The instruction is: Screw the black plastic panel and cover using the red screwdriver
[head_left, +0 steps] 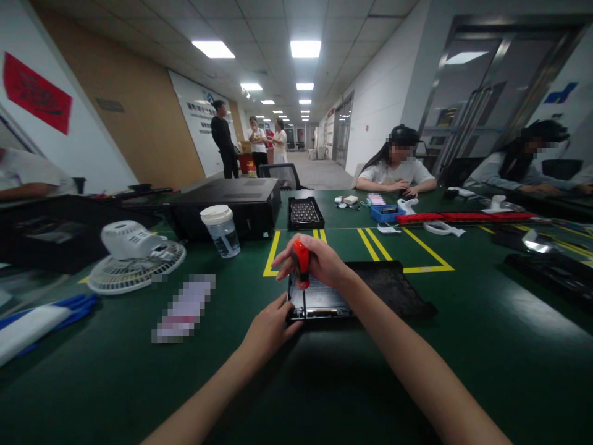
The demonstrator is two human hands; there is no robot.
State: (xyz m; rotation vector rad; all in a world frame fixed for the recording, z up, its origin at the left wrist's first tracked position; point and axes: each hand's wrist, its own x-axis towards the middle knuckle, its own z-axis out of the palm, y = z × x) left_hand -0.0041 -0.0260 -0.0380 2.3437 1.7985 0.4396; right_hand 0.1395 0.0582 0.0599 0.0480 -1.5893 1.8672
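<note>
My right hand (319,256) grips a screwdriver (302,262) with a red and black handle, held upright. Its dark shaft points down at the near left corner of a flat metal panel (327,300) with a silver strip along its near edge. That panel rests in or on a black casing (389,287) that spreads out to the right. At the panel's left edge, my left hand (275,321) is closed around the corner, thumb along the near side. Whether the screwdriver's tip sits in a screw is too small to tell.
Left of my hands are a phone (185,309), a white fan (136,253), a lidded plastic cup (221,232) and blue-white gloves (44,321). Behind stand a large black case (227,201) and a black tray (306,213). A blue box (388,214) lies farther right, near a seated person.
</note>
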